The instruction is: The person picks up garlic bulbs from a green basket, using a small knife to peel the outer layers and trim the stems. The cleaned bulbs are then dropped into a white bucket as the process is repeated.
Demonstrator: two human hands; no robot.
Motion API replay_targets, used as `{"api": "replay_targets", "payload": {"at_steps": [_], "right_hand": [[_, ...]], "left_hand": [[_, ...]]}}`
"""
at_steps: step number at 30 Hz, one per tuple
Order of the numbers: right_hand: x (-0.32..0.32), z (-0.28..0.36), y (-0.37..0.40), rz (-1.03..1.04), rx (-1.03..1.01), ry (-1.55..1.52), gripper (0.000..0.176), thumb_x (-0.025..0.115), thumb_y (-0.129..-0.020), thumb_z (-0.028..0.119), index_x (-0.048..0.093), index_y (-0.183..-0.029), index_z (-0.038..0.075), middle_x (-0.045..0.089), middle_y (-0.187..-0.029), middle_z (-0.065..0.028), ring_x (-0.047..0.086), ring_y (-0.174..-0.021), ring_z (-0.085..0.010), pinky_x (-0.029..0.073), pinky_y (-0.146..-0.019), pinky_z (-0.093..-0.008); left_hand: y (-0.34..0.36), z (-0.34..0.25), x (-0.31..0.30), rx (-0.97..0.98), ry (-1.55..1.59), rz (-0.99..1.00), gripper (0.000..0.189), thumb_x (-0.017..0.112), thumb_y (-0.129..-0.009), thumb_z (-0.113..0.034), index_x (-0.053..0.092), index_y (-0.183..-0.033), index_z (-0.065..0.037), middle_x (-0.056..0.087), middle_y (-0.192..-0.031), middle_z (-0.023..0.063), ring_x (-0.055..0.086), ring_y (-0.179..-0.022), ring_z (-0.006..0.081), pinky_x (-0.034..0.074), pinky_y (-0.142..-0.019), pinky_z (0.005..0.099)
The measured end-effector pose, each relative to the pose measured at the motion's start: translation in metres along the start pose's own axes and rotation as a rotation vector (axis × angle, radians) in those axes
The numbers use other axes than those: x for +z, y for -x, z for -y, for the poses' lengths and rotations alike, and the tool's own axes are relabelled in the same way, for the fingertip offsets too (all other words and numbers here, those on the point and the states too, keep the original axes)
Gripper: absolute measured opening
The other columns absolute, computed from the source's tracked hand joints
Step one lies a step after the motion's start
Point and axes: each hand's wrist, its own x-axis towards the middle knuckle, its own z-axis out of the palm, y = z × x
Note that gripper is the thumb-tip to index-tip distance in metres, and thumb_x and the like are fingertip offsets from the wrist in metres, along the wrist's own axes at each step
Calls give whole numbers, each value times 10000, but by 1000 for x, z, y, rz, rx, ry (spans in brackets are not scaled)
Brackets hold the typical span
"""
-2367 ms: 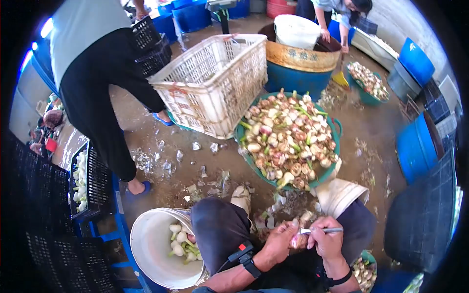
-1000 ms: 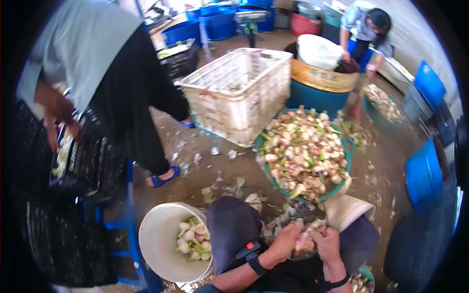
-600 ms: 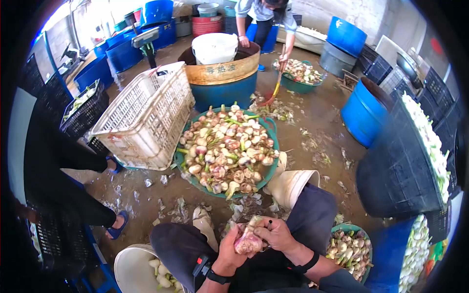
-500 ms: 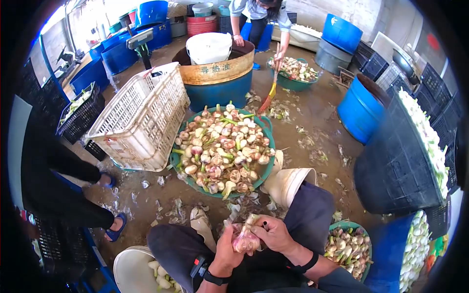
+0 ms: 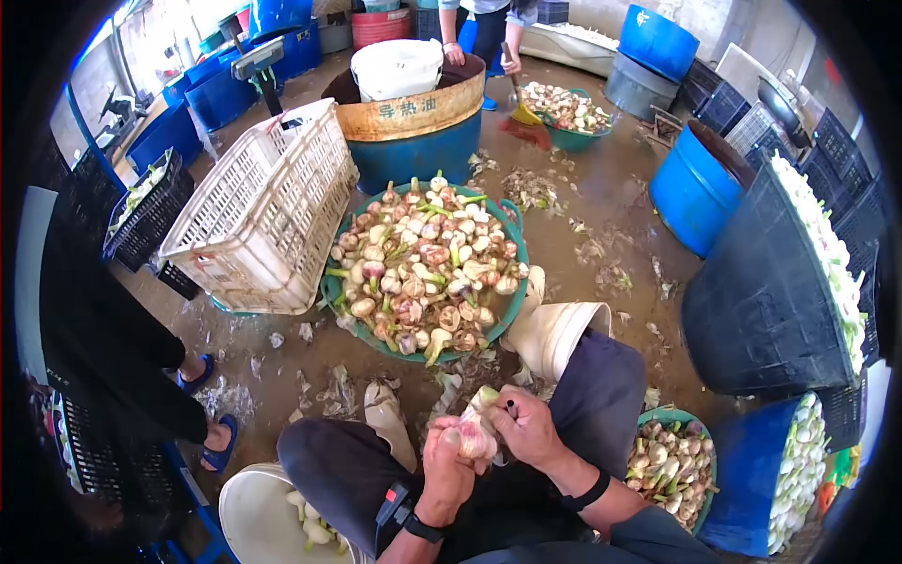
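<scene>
Swung back beside the rear basin (image 5: 575,141), the broom (image 5: 528,124) now sits farther off than in the earlier frame, with the co-worker (image 5: 489,33) holding its handle. The garlic bulb (image 5: 475,435) has tipped up too, its neck pointing forward and slightly right, and more pale skin shows.

It is held up between the knees. The left hand (image 5: 447,473) is curled round its base, thumb against the side; the right hand (image 5: 529,430) pinches the neck, with the end of a dark handle (image 5: 511,406) poking out between the fingers.

Ahead, the near rim of the front basin (image 5: 515,310), heaped with bulbs, lies close to the left boot (image 5: 387,423) and right boot (image 5: 562,340), leaving a narrow, peel-strewn gap before the hands. The crate (image 5: 272,216) stands just beside that basin on the left, closing off that side. To the right, a wider lane of wet floor (image 5: 564,273) runs back between the basin and the blue drum (image 5: 691,193), scraps scattered along it.

The pail (image 5: 242,512) is close by the left knee; the side basin (image 5: 711,470) sits beside the right thigh, near the black tub (image 5: 770,301).
</scene>
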Motion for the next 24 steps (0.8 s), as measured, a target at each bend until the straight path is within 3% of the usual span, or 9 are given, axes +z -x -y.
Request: {"api": "replay_targets", "payload": {"at_steps": [3, 7, 8, 9, 11, 13, 16, 20, 24], "right_hand": [[3, -52, 0, 139, 374, 92, 195, 640, -807, 186, 585, -811, -1, 587, -729, -157, 538, -666, -165, 438, -607, -338], [8, -32, -5, 289, 192, -219, 211, 627, -810, 100, 604, -1007, 26, 645, -876, -61, 593, -825, -122, 479, -734, -280], [11, -27, -7, 232, 208, -197, 217, 612, -822, 87, 599, -1030, 24, 643, -898, -46, 596, -848, -134, 479, -761, -285], [12, -30, -4, 168, 229, -173, 225, 597, -833, 73, 594, -1052, 22, 641, -920, -30, 599, -872, -146, 478, -788, -290], [-4, -5, -7, 195, 602, -426, 187, 559, -886, 106, 584, -1048, 17, 590, -776, 3, 501, -583, -44, 386, -501, -187], [-6, -11, 1, 221, 551, -640, 219, 577, -894, 159, 567, -1073, 33, 548, -712, 42, 388, -484, -1, 256, -420, -156], [-5, -3, 9, 288, 438, -642, 286, 629, -874, 172, 541, -1111, 38, 585, -827, 6, 510, -621, -43, 396, -529, -185], [20, 5, 13, 291, 270, -677, 440, 740, -783, 118, 519, -1153, 27, 563, -1099, -68, 540, -1009, -123, 430, -891, -297], [21, -11, 4, 375, 160, -393, 519, 782, -739, 142, 526, -1174, 21, 582, -1070, -39, 552, -933, -95, 452, -811, -258]], "left_hand": [[2, -4, 5, 49, -105, 165, 290, 546, -903, -233, 428, -1108, -65, 584, -971, 129, 602, -674, 180, 511, -563, 281], [-13, -7, 0, -100, -193, 9, 300, 535, -927, -212, 429, -1157, -52, 581, -985, 107, 603, -774, 150, 521, -649, 268], [-14, 1, -4, 11, -126, -25, 341, 556, -915, -180, 423, -1198, -43, 564, -1041, 98, 592, -842, 136, 515, -650, 256], [-11, -2, -7, -32, -127, -87, 358, 553, -894, -111, 408, -1211, -29, 518, -1195, 110, 572, -1033, 187, 498, -877, 333], [-15, 2, -15, 102, -177, -122, 373, 523, -878, -29, 403, -1230, -17, 530, -1189, 111, 569, -1039, 185, 474, -912, 328], [-16, 0, -14, 144, -223, -153, 386, 513, -869, -8, 403, -1239, -9, 540, -1179, 112, 572, -1035, 183, 476, -900, 317], [-12, -7, -1, 143, -229, -165, 391, 521, -858, 2, 415, -1234, -3, 553, -1157, 110, 574, -1024, 171, 471, -895, 304], [-13, -6, -7, 103, -221, -115, 361, 558, -896, -75, 448, -1234, -12, 540, -1137, 63, 530, -1025, 117, 433, -899, 265], [-14, 1, -8, 194, -394, -146, 260, 479, -972, -171, 482, -1189, -27, 574, -1085, 77, 579, -953, 125, 477, -845, 273]]}}
